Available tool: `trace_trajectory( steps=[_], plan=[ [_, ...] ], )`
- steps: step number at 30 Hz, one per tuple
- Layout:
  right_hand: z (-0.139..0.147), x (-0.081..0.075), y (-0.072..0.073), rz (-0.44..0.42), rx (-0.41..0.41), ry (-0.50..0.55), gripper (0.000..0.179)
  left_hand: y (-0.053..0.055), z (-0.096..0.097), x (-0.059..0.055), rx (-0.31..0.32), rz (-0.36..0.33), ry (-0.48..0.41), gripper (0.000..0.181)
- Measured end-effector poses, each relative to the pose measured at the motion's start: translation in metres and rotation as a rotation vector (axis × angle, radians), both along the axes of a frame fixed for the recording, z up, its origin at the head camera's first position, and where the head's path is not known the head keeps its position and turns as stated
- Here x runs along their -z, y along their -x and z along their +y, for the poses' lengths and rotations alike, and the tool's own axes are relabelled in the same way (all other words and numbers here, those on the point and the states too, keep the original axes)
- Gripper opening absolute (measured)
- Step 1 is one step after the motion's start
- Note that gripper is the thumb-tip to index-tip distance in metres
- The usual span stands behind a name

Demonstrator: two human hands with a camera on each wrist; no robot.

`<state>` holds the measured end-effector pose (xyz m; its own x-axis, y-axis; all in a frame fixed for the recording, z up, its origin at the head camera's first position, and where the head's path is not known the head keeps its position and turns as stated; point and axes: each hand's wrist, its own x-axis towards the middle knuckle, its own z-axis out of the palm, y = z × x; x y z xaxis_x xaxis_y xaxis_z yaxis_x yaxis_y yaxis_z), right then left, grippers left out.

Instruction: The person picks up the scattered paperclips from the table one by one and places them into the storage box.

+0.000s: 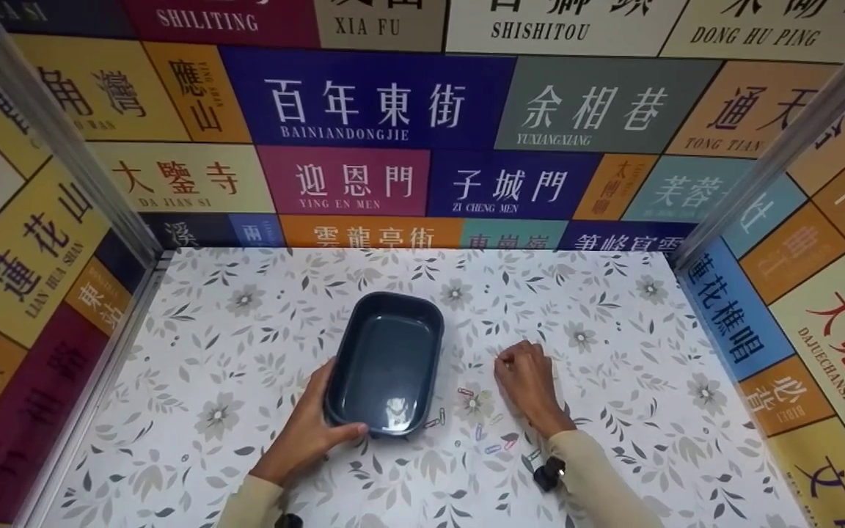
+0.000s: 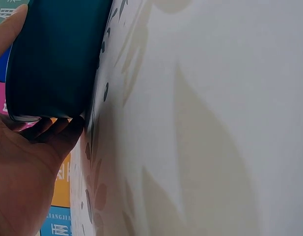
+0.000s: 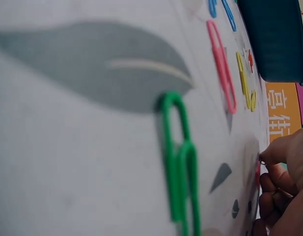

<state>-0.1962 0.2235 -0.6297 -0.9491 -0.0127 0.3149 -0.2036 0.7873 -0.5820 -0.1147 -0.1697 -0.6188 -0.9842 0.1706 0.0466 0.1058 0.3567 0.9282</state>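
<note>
Across the back wall panels (image 1: 378, 110) in the head view, white lettering reads BAINIANDONGJIE, YUXIANGXIANG, YING EN MEN and ZI CHENG MEN. Below them, the flowered table (image 1: 672, 440) runs wide on both sides toward the lettered side panels. Left of its middle, the left hand (image 1: 312, 433) grips a blue dish (image 1: 386, 367), thumb over its near edge. The right hand (image 1: 529, 381), fingers curled, is on the table to the dish's right; loose paper clips (image 1: 493, 448) lie between, some just beside the dish.

From the left wrist, the thumb lies along the dish wall and the fingers at its end; LIANGJIA shows, cut off, on a blue panel (image 2: 58, 216).

At the right wrist, fingertips pinch a reddish clip (image 3: 258, 174) at the table surface, well apart from a green clip (image 3: 170, 162).
</note>
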Motion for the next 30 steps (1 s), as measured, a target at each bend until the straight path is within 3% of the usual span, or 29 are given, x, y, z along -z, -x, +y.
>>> trace_trajectory(
  steps=[10, 16, 23, 30],
  plan=[
    [-0.001, -0.014, -0.001, -0.049, 0.049, 0.293, 0.007, 0.0, 0.0, 0.001, -0.005, 0.027, 0.013, 0.127],
    [-0.01, -0.029, -0.004, -0.152, 0.07, 0.441, 0.005, -0.001, 0.0, 0.0, -0.009, 0.015, 0.012, 0.128],
    [-0.021, -0.041, -0.006, -0.257, 0.052, 0.507, 0.005, -0.001, 0.001, 0.001, -0.013, 0.009, 0.023, 0.128],
    [-0.032, -0.046, -0.005, -0.275, 0.022, 0.519, 0.005, -0.001, 0.0, 0.0, -0.005, 0.017, 0.012, 0.127]
  ],
)
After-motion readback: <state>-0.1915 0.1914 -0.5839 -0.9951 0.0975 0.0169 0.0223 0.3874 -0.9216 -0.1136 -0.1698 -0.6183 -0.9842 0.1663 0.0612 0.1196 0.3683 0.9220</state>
